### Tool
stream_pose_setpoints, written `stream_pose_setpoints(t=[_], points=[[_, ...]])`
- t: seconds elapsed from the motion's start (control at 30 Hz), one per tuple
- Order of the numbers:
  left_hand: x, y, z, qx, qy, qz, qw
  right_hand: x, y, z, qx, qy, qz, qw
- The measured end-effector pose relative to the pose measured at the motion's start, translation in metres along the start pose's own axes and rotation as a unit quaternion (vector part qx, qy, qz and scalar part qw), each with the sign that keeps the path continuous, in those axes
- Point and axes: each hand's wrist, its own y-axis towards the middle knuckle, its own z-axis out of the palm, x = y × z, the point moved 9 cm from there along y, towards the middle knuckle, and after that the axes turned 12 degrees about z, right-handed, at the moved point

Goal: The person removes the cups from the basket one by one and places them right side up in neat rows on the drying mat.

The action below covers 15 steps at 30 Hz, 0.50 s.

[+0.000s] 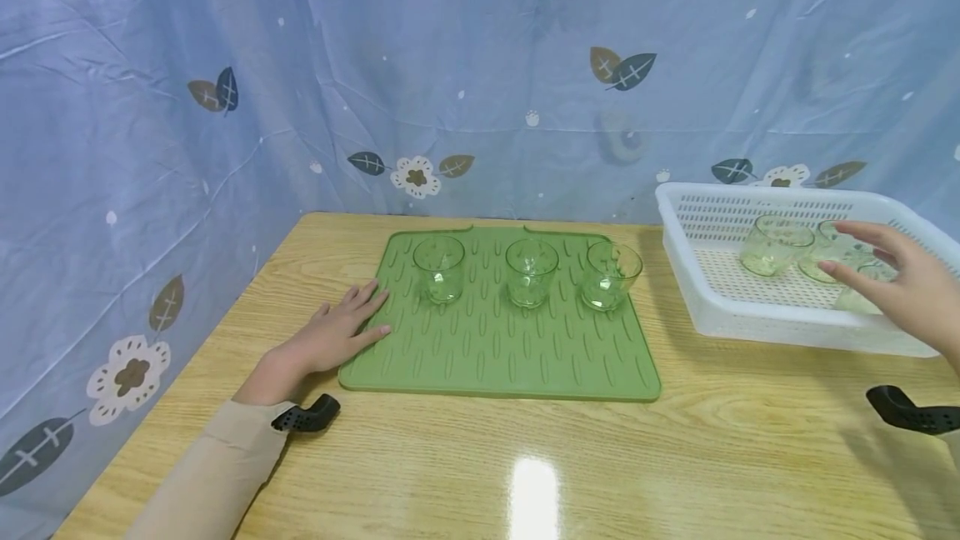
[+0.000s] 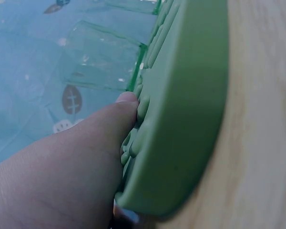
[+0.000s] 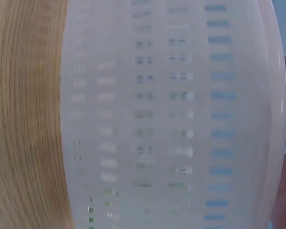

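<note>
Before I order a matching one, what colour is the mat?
The mat is green; the head view shows it best.

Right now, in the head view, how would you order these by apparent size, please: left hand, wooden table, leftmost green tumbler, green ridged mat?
1. Wooden table
2. Green ridged mat
3. Left hand
4. Leftmost green tumbler

No surface is displaying any readable text, label, brand, number or sign in these views.
</note>
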Motion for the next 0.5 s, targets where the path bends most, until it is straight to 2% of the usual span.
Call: stream_pose_setpoints(t=[0.23, 0.4, 0.5], points=[[-0.001, 0.0, 0.0, -0.001, 0.005, 0.003, 1.0, -0.039, 0.007, -0.01, -0.036, -0.007, 0.015, 0.9992], [-0.001, 0.001, -0.001, -0.002, 0.012, 0.007, 0.9999, -0.067, 0.009, -0.019, -0.065, -0.046, 0.054, 0.9953], [-0.001, 0.003, -0.002, -0.003, 0.014, 0.008, 0.9999, -0.073, 0.009, -0.024, -0.065, -0.061, 0.08, 0.9928]])
